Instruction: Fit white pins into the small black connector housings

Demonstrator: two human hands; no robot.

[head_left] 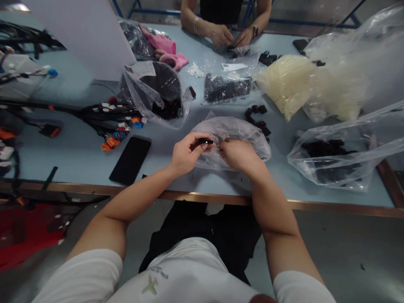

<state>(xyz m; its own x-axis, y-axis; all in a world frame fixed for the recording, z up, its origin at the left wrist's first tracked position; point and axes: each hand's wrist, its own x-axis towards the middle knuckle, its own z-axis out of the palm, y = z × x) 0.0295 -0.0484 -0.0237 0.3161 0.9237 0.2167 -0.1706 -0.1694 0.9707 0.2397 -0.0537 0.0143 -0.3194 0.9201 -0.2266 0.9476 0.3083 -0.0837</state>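
Note:
My left hand (188, 154) pinches a small black plastic connector (205, 142) between thumb and fingers, above the table. My right hand (240, 155) sits right next to it, over a clear plastic bag (243, 139) that lies on the pale blue table. Its fingertips are mostly hidden, so I cannot tell whether they hold anything. Tiny white plastic parts (218, 139) show in the bag's mouth, close to both hands. Several black connectors (257, 118) lie loose just beyond the bag.
A black smartphone (130, 160) lies left of my hands, near a wiring harness with orange and blue connectors (113, 122). Bags of black connectors and cream parts (285, 86) cover the far side. A co-worker's hands (230, 37) work across the table.

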